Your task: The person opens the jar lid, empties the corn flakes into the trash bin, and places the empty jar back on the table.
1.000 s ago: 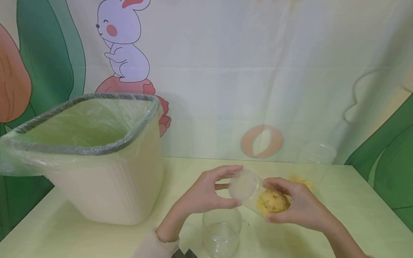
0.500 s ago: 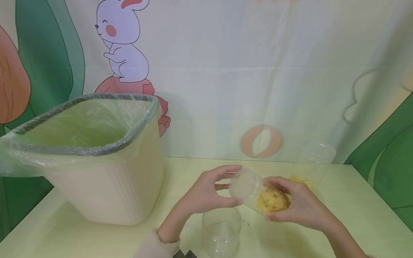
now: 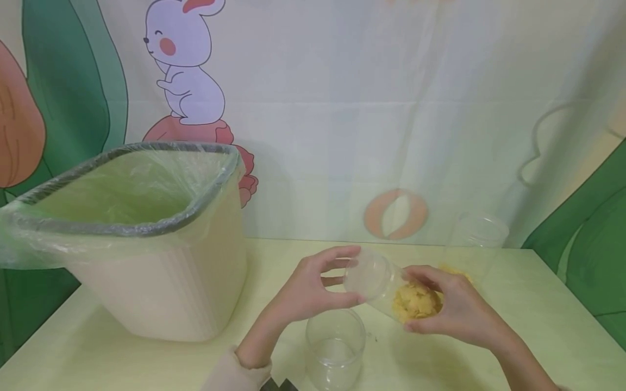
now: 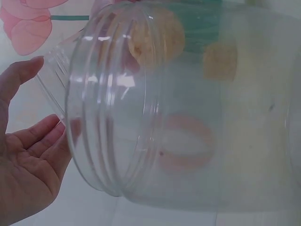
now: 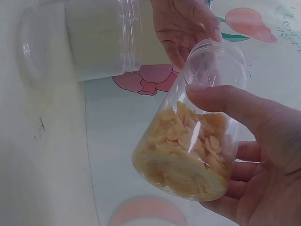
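My right hand [image 3: 450,307] grips the lower part of a clear jar [image 5: 160,113], its thumb on the near side and fingers behind. Yellow cornflakes [image 5: 188,141] are heaped at the closed bottom, and the jar is tilted with its round mouth end up and to the left. Around that mouth end, my left hand [image 3: 313,288] pinches with thumb below and fingers above. Below the hands, a second clear jar [image 3: 335,361] stands upright on the table; its ridged neck [image 4: 110,103] fills much of the left wrist view, with no flakes visible inside.
At the left stands a large cream bin [image 3: 161,293] lined with a clear plastic bag. Another clear jar [image 3: 481,231] with some yellow flakes [image 3: 459,272] is at the back right, partly behind the right hand. A printed curtain [image 3: 303,119] hangs behind the table [image 3: 274,252].
The left hand has shifted slightly up and to the left with the jar's mouth end. The flakes have slid a little rightward in view; the right hand stays almost in place.
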`<action>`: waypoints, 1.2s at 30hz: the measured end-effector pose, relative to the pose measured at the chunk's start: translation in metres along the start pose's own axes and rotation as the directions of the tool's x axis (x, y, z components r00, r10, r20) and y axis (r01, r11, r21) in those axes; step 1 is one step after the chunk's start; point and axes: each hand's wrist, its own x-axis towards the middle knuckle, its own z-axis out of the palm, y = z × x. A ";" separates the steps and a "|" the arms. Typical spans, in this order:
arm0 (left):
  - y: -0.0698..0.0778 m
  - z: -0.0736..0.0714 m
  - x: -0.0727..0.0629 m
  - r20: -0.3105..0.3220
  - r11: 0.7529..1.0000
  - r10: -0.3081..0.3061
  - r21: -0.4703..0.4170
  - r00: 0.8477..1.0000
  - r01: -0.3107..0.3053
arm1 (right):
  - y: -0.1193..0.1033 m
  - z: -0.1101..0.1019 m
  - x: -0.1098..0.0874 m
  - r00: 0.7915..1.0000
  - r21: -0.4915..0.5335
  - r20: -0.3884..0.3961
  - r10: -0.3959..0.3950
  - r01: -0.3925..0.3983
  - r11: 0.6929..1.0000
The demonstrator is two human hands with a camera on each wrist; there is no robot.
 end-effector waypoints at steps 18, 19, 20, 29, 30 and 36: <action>0.002 -0.010 -0.002 -0.041 0.999 -0.042 0.020 0.998 0.043 | 0.004 -0.009 -0.001 0.999 0.052 -0.035 -0.025 0.027 0.998; 0.002 -0.010 -0.001 -0.038 0.999 -0.040 0.022 0.998 0.041 | 0.004 -0.010 -0.001 0.999 0.053 -0.037 -0.023 0.025 0.998; 0.003 -0.010 0.000 -0.036 0.999 -0.037 0.027 0.999 0.038 | 0.004 -0.011 -0.002 0.999 0.056 -0.036 -0.019 0.021 0.998; 0.001 -0.014 0.003 -0.036 0.996 -0.050 0.078 0.998 0.053 | 0.004 -0.013 -0.003 0.999 0.037 -0.052 -0.012 0.014 0.999; 0.001 -0.015 0.003 -0.038 0.995 -0.050 0.083 0.998 0.053 | 0.004 -0.013 -0.003 0.998 0.034 -0.056 -0.011 0.013 0.999; -0.003 -0.017 0.004 -0.051 0.994 -0.049 0.097 0.997 0.054 | 0.004 -0.013 -0.005 0.997 0.042 -0.069 -0.017 0.019 0.999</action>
